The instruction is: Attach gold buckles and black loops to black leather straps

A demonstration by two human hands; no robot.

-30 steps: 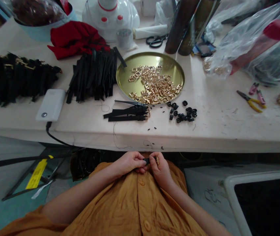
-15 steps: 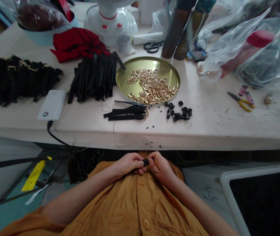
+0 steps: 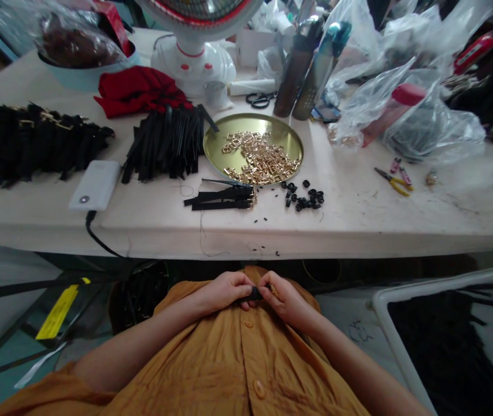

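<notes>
Both hands meet in my lap, below the table's front edge. My left hand [image 3: 228, 290] is closed on the end of a black strap [image 3: 255, 294]. My right hand [image 3: 284, 297] pinches the same strap from the right; a gold buckle seen earlier is hidden in its fingers. On the table straight ahead lie a few finished black straps with gold buckles [image 3: 224, 198], a gold round tray [image 3: 229, 134] of gold buckles [image 3: 261, 159], and a cluster of small black loops [image 3: 304, 197].
Two piles of black straps [image 3: 166, 144] [image 3: 29, 144] lie left, with a white power bank [image 3: 94, 185] and its cable. Behind stand a fan base [image 3: 194, 58], red cloth [image 3: 140, 91], scissors [image 3: 260, 100], two bottles [image 3: 298, 60] and plastic bags [image 3: 406, 115]. Pliers [image 3: 396, 181] lie right.
The view has tilted up, showing more of the far table. My hands stay in my lap, pressed closer on the strap; the gold buckle in my right fingers no longer shows.
</notes>
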